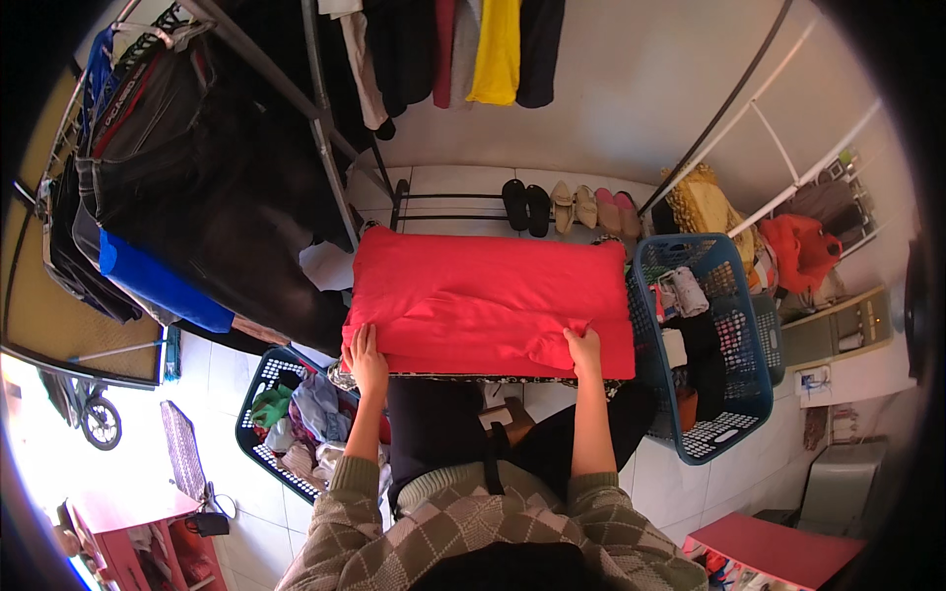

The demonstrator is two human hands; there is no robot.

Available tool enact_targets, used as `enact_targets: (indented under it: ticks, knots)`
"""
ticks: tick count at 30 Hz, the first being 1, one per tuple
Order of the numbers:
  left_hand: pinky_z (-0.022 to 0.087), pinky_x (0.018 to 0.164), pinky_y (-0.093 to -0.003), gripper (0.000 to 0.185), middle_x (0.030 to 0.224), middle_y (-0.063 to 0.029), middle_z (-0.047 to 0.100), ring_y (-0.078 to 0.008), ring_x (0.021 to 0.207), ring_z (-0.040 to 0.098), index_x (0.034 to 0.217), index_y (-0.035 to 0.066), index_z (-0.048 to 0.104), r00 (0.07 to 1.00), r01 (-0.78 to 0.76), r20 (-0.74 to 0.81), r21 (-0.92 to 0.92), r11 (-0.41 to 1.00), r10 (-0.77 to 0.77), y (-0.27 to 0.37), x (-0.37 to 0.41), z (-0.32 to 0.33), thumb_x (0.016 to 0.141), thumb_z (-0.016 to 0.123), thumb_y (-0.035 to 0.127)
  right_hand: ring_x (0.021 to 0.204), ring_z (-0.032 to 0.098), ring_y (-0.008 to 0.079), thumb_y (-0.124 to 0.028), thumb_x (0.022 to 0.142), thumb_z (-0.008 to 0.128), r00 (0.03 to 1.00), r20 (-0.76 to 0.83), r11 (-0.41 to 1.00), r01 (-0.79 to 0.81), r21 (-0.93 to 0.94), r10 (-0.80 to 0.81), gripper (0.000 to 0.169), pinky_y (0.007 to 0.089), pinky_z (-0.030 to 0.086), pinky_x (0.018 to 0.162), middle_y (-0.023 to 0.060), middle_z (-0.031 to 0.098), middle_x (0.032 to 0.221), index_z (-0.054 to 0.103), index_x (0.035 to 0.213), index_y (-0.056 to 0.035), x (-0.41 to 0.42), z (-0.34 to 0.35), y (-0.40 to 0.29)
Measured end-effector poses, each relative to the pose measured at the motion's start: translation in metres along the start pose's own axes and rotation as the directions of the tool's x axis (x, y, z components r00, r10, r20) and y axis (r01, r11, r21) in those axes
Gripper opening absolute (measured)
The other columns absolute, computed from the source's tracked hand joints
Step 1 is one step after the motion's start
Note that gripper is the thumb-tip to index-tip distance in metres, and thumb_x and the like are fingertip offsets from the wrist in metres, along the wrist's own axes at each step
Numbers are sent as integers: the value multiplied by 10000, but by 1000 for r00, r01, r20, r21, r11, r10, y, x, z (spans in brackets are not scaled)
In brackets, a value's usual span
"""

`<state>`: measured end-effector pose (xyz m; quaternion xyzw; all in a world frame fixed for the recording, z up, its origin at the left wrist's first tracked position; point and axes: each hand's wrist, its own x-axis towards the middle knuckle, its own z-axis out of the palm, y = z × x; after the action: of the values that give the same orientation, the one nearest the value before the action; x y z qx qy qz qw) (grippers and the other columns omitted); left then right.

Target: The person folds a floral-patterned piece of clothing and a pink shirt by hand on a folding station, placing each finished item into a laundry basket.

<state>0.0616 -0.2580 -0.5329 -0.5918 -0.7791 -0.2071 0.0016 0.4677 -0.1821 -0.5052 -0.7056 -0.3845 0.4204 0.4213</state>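
Note:
A red cloth (488,277) lies spread in a wide rectangle over a low surface in front of me, with a black-and-white patterned cover (510,379) showing beneath its near edge. My left hand (365,360) rests on the cloth's near left corner, palm down. Near the right end, my right hand (584,347) grips a bunched fold of the red cloth between thumb and fingers. Creases run from that fold towards the middle.
A blue plastic basket (709,443) with folded items stands at right. Another basket (255,436) of crumpled clothes is at left. Dark trousers (222,192) hang from a metal rack (325,148). Beyond the cloth, a shoe rack (451,196) holds black slippers (526,207) and other shoes.

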Motion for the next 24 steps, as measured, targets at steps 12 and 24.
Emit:
enact_targets:
  ticks: [12, 24]
  knots:
    - [479, 793, -370, 302, 1047, -38, 600, -249, 962, 567, 1072, 131, 664, 988, 46, -143, -30, 998, -50, -21, -4, -18, 786, 577, 84, 850, 607, 394, -280, 815, 637, 954, 43, 874, 289, -390, -297, 335, 431, 475, 715, 258, 621, 853, 632, 947, 28, 37, -37, -6]
    - [387, 882, -476, 309, 1044, -99, 581, -324, 1036, 519, 1009, 75, 595, 956, 244, -168, -2, 970, -241, 10, 16, -33, 715, 509, 32, 813, 603, 325, -189, 757, 687, 941, -135, 800, 183, -571, -311, 267, 407, 478, 727, 137, 616, 812, 605, 955, -30, 16, -48, -14]
